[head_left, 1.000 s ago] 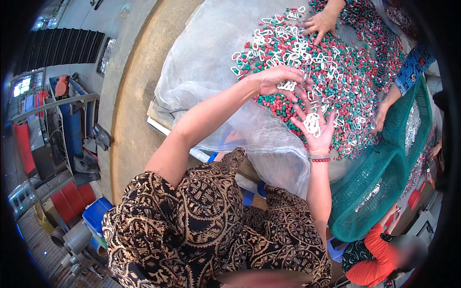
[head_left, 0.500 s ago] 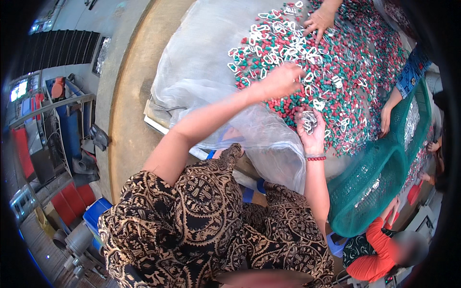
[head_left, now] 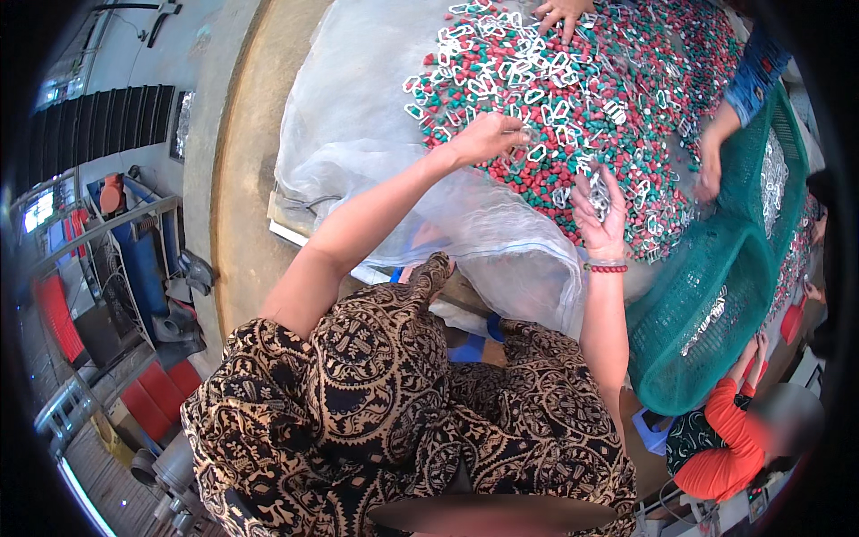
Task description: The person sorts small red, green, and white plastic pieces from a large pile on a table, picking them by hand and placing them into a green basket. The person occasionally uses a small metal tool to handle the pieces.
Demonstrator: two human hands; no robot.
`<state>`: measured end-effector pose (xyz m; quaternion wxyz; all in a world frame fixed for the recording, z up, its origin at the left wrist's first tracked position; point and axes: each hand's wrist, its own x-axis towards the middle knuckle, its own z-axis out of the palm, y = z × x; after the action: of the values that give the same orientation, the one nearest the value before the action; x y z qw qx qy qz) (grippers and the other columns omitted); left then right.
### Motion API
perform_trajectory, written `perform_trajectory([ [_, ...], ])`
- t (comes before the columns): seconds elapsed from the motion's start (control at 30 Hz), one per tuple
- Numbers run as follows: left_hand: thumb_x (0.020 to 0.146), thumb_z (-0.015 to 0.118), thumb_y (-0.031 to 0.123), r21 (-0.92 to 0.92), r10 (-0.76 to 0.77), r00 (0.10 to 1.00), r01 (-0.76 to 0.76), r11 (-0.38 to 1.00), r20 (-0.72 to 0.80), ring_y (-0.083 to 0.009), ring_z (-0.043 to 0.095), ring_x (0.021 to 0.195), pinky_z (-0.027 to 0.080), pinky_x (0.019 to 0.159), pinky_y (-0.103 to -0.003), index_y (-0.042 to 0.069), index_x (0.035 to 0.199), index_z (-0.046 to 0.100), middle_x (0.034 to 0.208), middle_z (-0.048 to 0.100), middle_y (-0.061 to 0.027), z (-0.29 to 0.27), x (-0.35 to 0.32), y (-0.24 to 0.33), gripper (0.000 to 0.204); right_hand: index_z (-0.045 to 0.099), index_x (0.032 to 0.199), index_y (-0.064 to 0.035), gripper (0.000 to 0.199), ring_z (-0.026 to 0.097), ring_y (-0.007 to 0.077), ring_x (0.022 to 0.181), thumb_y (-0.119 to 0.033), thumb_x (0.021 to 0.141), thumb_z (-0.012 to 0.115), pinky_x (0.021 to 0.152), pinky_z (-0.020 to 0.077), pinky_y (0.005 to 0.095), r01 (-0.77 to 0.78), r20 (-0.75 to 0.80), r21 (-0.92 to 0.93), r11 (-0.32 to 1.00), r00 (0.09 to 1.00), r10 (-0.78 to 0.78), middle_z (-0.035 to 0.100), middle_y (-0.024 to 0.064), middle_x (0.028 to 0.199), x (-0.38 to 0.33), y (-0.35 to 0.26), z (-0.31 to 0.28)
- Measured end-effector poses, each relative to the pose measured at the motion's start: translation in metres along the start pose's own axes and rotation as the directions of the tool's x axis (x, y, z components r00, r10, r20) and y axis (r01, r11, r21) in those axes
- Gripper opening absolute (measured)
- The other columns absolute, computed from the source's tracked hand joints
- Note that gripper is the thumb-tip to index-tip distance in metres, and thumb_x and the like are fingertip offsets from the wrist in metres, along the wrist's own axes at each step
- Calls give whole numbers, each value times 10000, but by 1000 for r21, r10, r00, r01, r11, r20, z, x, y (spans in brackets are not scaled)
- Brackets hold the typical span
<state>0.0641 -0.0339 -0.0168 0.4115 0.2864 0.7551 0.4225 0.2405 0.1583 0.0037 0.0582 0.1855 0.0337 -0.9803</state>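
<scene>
The right hand (head_left: 603, 229), palm up, cups a clump of silvery metal-looking loops (head_left: 599, 195); the left hand (head_left: 488, 140), fingers curled, its grip unclear, is nearer the scattered white elongated loops (head_left: 516, 69) just beyond it, long axes mixed, among red and green pebble-like pieces (head_left: 537, 182)

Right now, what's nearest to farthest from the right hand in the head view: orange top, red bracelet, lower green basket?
1. Red bracelet: just below the right hand.
2. Lower green basket: lower right.
3. Orange top: past the basket, lower right.
</scene>
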Motion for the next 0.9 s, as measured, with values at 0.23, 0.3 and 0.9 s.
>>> perform_trajectory([
  [0.23,936,510,206,-532,-5,984,102,841,180,-170,639,833,552,702,-296,-18,1021,627,980,646,-98,-41,-19,18,266,539,1021,-34,180,508,198,661,-183,922,521,392,431,215,90,-301,-249,964,939,-165,505,94,789,-2,4,16],
  [0.3,927,521,199,-740,59,981,101,665,186,-138,610,779,558,658,-302,-1,936,617,898,610,-70,-44,-23,17,222,551,1011,-35,167,530,186,698,-168,911,540,376,416,211,81,-255,-274,958,954,-154,539,101,832,2,4,15],
  [0.9,821,654,394,394,28,988,33,918,-149,-333,612,747,454,663,-422,7,842,577,748,619,-156,-5,-3,-31,395,594,931,-40,271,626,342,710,-279,815,649,711,495,422,-186,7,-914,-361,882,-472,631,175,806,40,25,-15],
])
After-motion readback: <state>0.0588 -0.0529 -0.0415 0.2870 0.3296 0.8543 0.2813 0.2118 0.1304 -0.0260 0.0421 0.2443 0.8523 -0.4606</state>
